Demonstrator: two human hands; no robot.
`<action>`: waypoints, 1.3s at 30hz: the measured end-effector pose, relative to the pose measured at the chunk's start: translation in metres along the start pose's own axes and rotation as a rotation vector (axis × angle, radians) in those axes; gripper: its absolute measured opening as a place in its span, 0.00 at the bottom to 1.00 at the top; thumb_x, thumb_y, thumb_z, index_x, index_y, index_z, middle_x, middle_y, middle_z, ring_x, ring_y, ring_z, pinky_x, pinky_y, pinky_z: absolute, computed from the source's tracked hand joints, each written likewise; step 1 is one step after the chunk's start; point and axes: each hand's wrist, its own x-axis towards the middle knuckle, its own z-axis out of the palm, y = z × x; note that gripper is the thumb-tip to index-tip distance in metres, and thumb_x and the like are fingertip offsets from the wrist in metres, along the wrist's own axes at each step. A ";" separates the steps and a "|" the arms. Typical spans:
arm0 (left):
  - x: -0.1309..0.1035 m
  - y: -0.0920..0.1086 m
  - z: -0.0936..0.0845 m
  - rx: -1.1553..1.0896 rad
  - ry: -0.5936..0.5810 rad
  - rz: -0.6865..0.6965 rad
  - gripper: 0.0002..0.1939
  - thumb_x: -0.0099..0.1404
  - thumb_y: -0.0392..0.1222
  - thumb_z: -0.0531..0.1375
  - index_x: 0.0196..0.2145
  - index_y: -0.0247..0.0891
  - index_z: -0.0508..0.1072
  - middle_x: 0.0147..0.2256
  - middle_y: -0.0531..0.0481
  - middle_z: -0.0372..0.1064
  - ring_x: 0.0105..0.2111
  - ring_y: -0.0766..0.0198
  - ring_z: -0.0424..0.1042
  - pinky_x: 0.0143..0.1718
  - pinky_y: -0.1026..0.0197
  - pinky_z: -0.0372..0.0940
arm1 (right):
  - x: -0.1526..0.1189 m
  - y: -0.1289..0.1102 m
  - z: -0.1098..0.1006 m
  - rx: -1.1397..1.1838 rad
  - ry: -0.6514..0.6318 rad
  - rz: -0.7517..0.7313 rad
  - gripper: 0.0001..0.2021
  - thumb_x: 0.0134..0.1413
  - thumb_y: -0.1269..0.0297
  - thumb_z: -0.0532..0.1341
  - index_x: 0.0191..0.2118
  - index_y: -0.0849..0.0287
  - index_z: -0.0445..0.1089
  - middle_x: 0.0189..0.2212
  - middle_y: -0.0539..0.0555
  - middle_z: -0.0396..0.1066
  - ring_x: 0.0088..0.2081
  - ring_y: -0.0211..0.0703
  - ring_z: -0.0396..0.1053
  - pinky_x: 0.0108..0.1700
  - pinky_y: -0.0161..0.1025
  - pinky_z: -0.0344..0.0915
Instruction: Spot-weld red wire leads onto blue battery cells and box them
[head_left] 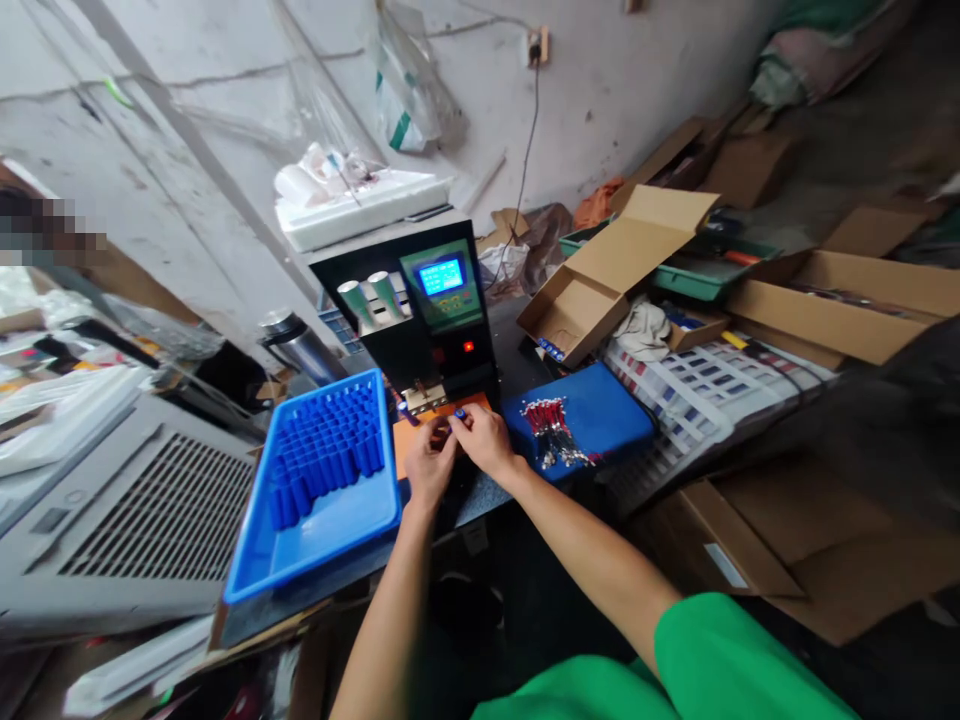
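My left hand (429, 464) and my right hand (486, 440) meet in front of a black spot welder (465, 362) with a lit blue screen. In my right fingers is a blue battery cell (460, 413), its end showing. My left fingers are pinched together close beside it; what they grip is mostly hidden. Another blue cell (406, 412) stands at the welder's metal fixture (426, 397), just beyond my left hand. Under the hands lies an orange board (406, 440). Left of them, a blue tray (330, 548) holds many upright blue cells (330, 445).
Red and black wire leads (553, 430) lie bunched on a blue mat (611, 405) at the right. Beyond sit an open cardboard box (600, 290) and a white plastic crate (686, 400). A steel flask (300, 348) stands behind the tray. Part of another person shows at far left.
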 end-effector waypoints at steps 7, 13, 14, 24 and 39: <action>0.006 0.001 -0.003 0.087 0.007 0.003 0.22 0.62 0.59 0.61 0.43 0.38 0.78 0.37 0.48 0.77 0.32 0.61 0.74 0.36 0.60 0.67 | 0.075 0.050 -0.079 -0.033 0.163 -0.036 0.10 0.66 0.60 0.59 0.44 0.61 0.73 0.37 0.56 0.74 0.40 0.44 0.72 0.45 0.36 0.66; 0.008 0.002 -0.006 0.159 0.014 0.039 0.22 0.62 0.60 0.60 0.42 0.40 0.79 0.37 0.49 0.78 0.33 0.60 0.76 0.36 0.60 0.68 | 0.166 0.086 -0.147 -0.388 0.136 -0.051 0.14 0.67 0.64 0.58 0.54 0.61 0.72 0.51 0.61 0.72 0.52 0.49 0.69 0.54 0.40 0.63; 0.008 0.002 -0.006 0.168 0.016 0.050 0.21 0.62 0.60 0.60 0.42 0.40 0.79 0.37 0.49 0.78 0.33 0.60 0.76 0.36 0.60 0.68 | 0.179 0.091 -0.152 -0.449 0.084 -0.039 0.14 0.68 0.65 0.58 0.55 0.61 0.72 0.50 0.61 0.72 0.52 0.50 0.70 0.54 0.40 0.63; 0.007 -0.004 -0.006 0.269 0.040 0.153 0.17 0.66 0.56 0.59 0.42 0.42 0.77 0.36 0.51 0.77 0.34 0.60 0.76 0.36 0.61 0.66 | 0.232 0.141 -0.151 -0.713 -0.374 -0.039 0.14 0.68 0.63 0.58 0.38 0.65 0.79 0.33 0.62 0.77 0.32 0.46 0.72 0.37 0.36 0.62; 0.009 -0.004 -0.007 0.294 0.031 0.178 0.17 0.67 0.57 0.58 0.43 0.43 0.76 0.38 0.50 0.77 0.35 0.58 0.76 0.36 0.59 0.66 | 0.242 0.158 -0.149 -0.663 -0.464 -0.027 0.17 0.70 0.62 0.54 0.37 0.63 0.79 0.40 0.64 0.77 0.40 0.51 0.75 0.46 0.40 0.65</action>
